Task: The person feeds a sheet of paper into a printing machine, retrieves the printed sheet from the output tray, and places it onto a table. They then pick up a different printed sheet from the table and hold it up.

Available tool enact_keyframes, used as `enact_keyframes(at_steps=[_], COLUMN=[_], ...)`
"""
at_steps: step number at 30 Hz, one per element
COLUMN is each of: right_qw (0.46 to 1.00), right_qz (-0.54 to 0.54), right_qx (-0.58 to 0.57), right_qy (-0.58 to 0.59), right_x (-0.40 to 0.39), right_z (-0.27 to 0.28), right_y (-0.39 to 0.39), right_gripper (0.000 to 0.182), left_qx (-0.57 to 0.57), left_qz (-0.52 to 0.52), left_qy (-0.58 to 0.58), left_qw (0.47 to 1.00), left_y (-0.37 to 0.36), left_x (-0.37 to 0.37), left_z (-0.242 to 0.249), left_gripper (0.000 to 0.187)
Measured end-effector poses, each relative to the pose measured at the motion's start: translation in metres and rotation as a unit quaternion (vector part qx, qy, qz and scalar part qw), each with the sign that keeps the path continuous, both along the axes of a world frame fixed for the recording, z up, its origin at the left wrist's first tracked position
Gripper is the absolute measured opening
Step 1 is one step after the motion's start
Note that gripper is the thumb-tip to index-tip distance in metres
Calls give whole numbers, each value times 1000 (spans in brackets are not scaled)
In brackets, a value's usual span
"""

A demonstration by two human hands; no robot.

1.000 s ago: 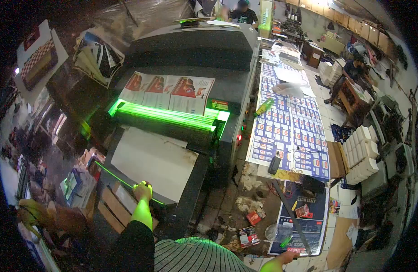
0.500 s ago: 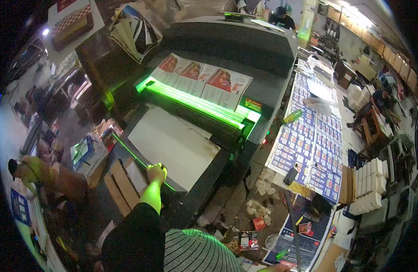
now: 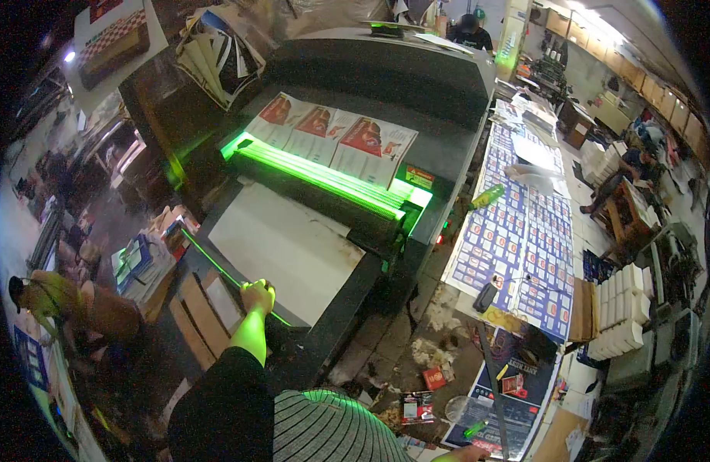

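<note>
My left hand [image 3: 258, 297] grips the near edge of the white sheet [image 3: 281, 248] on the machine's feed table [image 3: 341, 308]. My right hand [image 3: 466, 455] barely shows at the frame's bottom edge; I cannot tell its grip.

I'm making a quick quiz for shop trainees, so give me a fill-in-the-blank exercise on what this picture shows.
1. The left hand rests on the near edge of the machine's white ____.
2. The light strip across the machine glows ____.
3. The printed sheet lying above the glow shows red pictures, ____ in a row.
4. The long table covered with blue printed sheets stands to the ____ of the machine.

Missing words: tray; green; three; right
</note>
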State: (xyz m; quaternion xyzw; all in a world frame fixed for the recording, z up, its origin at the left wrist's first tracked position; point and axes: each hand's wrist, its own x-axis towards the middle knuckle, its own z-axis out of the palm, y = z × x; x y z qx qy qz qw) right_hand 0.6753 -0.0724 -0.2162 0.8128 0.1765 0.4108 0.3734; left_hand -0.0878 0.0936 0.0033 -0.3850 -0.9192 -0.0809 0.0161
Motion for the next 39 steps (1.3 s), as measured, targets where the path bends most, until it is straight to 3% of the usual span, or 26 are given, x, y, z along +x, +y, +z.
enact_keyframes(at_steps=[11,13,14,19,21,27,34,39], right_qw=[953,934,806,829,834,820,831,835], right_qz=[-50,-62,-190,-187,-184,-163,-192,-195], right_qx=[-247,-291,-466,-400,-384,-484,-384,-383], right_qy=[-168,-197,-312,-344,-350,-259,-353,-344], right_x=[-2,24,35,5,2,30,8,-11], right_z=[-4,-62,-82,-21,-17,-74,-31,6], right_y=[-22,-27,-31,-18,-17,-28,-16,-6], right_gripper=[22,23,22,20,19,19,21,21], left_qx=[23,31,25,18,12,18,0,-4], left_qz=[-10,-12,-9,-10,-10,11,9,-1], left_qy=[1,12,14,15,20,-9,-7,-7], left_qw=[1000,999,1000,1000,1000,1000,1000,1000], left_y=[-4,-3,-2,-2,-2,-1,0,-1], left_x=[5,4,2,-1,-3,2,4,0], left_z=[7,4,2,-2,-7,2,5,-1], left_gripper=[26,25,25,26,26,28,27,27])
